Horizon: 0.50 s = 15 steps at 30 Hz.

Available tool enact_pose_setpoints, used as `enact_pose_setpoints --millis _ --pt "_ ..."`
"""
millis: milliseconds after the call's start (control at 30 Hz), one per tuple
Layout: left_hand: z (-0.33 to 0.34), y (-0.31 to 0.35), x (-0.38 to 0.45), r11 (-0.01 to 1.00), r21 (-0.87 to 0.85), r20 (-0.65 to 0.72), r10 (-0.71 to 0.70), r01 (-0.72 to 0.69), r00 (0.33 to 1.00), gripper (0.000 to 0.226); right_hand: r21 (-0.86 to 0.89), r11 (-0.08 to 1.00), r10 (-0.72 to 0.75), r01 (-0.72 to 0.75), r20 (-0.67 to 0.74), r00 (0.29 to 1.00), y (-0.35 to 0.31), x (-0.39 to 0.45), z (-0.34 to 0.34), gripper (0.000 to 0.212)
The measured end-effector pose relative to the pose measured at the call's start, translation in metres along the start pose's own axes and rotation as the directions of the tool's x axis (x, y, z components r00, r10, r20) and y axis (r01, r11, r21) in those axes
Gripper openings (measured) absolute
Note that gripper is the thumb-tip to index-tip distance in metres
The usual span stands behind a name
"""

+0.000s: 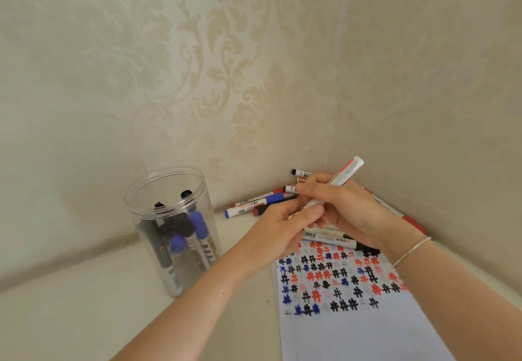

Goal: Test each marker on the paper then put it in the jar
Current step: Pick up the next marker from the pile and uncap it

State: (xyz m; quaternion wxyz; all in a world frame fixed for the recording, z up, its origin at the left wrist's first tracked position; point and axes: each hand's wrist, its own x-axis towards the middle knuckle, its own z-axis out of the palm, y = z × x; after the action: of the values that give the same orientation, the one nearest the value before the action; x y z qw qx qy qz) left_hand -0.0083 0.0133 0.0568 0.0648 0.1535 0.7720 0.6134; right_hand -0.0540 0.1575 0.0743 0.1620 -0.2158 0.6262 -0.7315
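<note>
Right-hand grip [333, 199] curls round the white red-labelled marker [343, 175], long axis tilted up-right; left-hand grip [285, 223] pinches its lower end, nearer the clear plastic jar [169, 219].

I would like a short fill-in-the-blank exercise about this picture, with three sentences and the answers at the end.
1. The clear jar stands on the ______ side of the paper.
2. The right hand and the left hand together hold one ______.
3. The paper is covered with test marks in black, red and ______.

Missing words: left; marker; blue
</note>
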Motion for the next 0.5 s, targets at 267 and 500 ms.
enact_pose_setpoints --millis 267,500 --pt "0.009 -0.03 0.02 0.977 0.213 -0.396 0.07 0.018 0.915 0.05 0.04 0.999 0.009 0.012 -0.475 0.88 0.005 -0.025 -0.035 0.021" --pt "0.057 -0.047 0.038 0.833 0.551 -0.187 0.064 0.051 0.98 0.018 -0.107 0.985 0.056 -0.135 -0.54 0.839 0.032 -0.062 -0.043 0.024"
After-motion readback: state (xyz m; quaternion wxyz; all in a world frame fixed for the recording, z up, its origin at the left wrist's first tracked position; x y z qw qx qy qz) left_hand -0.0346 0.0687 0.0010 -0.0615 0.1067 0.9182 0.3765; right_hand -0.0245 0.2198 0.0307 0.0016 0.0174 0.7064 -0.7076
